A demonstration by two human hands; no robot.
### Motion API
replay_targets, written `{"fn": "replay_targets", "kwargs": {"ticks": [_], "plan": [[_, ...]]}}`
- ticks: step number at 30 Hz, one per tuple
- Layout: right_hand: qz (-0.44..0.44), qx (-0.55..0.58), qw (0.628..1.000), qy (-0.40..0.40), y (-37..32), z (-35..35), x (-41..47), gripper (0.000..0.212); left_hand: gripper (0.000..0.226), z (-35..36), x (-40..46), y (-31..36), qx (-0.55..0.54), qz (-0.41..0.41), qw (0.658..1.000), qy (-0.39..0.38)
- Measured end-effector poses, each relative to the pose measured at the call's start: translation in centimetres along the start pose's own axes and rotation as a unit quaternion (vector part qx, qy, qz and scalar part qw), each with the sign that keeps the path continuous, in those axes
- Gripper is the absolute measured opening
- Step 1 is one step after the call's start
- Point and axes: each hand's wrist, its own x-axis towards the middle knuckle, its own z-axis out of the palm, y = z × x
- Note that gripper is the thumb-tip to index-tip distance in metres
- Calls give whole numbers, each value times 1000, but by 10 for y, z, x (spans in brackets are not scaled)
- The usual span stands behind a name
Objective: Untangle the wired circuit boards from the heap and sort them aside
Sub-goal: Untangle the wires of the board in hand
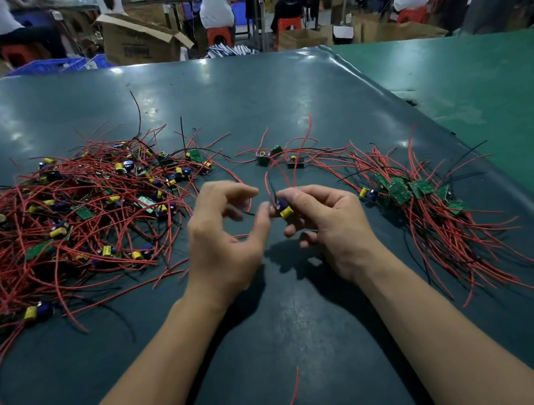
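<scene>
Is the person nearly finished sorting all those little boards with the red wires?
Not nearly. A sorted bundle already lies on the right of the table, wires roughly lined up. A few loose boards sit apart in the middle. The right hand holds one board in its fingers, and the left hand seems to pinch a wire beside it. The big tangled heap on the left remains, much larger than the sorted bundle.

Counts: 2 hands were in frame, the left hand (226, 239) and the right hand (327, 224). 1 board with yellow capacitor (284, 209) was in the right fingers. 2 big groups of wired boards: 1 heap (80, 213) at left of frame, 1 sorted pile (433, 208) at right. Approx. 3 separate boards (274, 157) lay at upper centre. 1 loose red wire (288, 403) at bottom centre. Boards inside heap: too many to count.
</scene>
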Motion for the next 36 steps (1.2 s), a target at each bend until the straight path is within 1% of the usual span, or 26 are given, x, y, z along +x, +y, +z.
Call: {"fn": "replay_targets", "kwargs": {"ticks": [1,2,3,4,5,7,9,10,12,15,17,19,22,25,27,30,33,36], "plan": [[3,-10,1000,-5,0,1,0,9,12,1,1,1,-49,-86,995,-18],[5,-20,1000,-10,0,1,-1,7,14,1,2,1,-101,-164,980,-54],[6,-28,999,-14,1,2,-2,4,19,2,3,0,-146,-219,961,-88],[4,-37,999,-17,2,3,-2,3,25,2,4,-2,-173,-245,948,-109],[1,-48,999,-19,2,4,-3,2,30,1,5,-3,-185,-251,943,-118],[-4,-58,998,-21,4,4,-3,3,32,1,5,-4,-194,-230,947,-111],[-7,-41,999,-11,5,5,-2,6,23,2,5,-6,-189,-213,955,-84],[-12,-33,999,0,5,6,-1,6,16,2,6,-6,-190,-221,954,-68],[-25,-19,999,42,4,6,1,6,9,1,8,-6,-218,-271,937,-32],[-23,51,993,109,3,5,4,8,16,0,10,-6,-290,-338,895,1],[-8,93,988,123,2,4,4,9,17,0,10,-6,-344,-346,873,-16],[7,120,985,123,1,3,4,10,21,0,8,-5,-381,-339,859,-46],[34,121,987,102,2,3,4,10,28,0,8,-8,-379,-328,864,-54],[66,76,992,70,6,6,2,13,27,0,7,-11,-332,-303,891,-62],[79,70,992,68,7,6,2,11,23,1,5,-8,-293,-281,910,-79],[77,67,993,67,6,5,3,12,21,3,2,-3,-275,-264,922,-73],[30,34,996,82,7,5,3,18,19,2,4,-2,-282,-280,916,-55],[-20,42,989,141,4,2,6,19,22,0,7,0,-321,-313,893,-42]]}}
